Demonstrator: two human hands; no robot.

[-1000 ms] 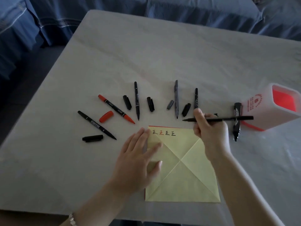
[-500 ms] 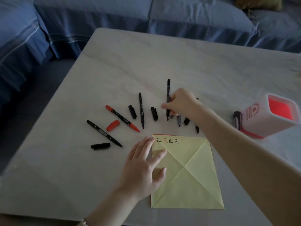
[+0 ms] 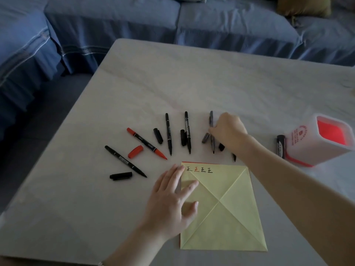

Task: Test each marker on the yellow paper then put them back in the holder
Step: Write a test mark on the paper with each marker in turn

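Observation:
My left hand (image 3: 172, 200) lies flat on the left part of the yellow paper (image 3: 230, 217), which bears several small written marks (image 3: 199, 169) along its top edge. My right hand (image 3: 227, 130) reaches over the row of uncapped markers and pinches the grey marker (image 3: 211, 118) at its middle; the marker lies on the table. To its left lie a black marker (image 3: 187, 131), another black marker (image 3: 168, 134), a red marker (image 3: 147, 144) and a third black marker (image 3: 124, 161), each with a cap beside it. The white holder (image 3: 303, 150) with a red inside stands at the right.
A thick black marker (image 3: 280, 146) lies against the holder's left side. A black cap (image 3: 221, 146) and a marker tip (image 3: 234, 157) show beside my right forearm. The pale table (image 3: 134, 73) has a blue sofa (image 3: 115, 22) behind it.
My right hand carried a black marker from near the holder, laid it in the row, then moved right onto the grey marker. My left hand stayed on the paper.

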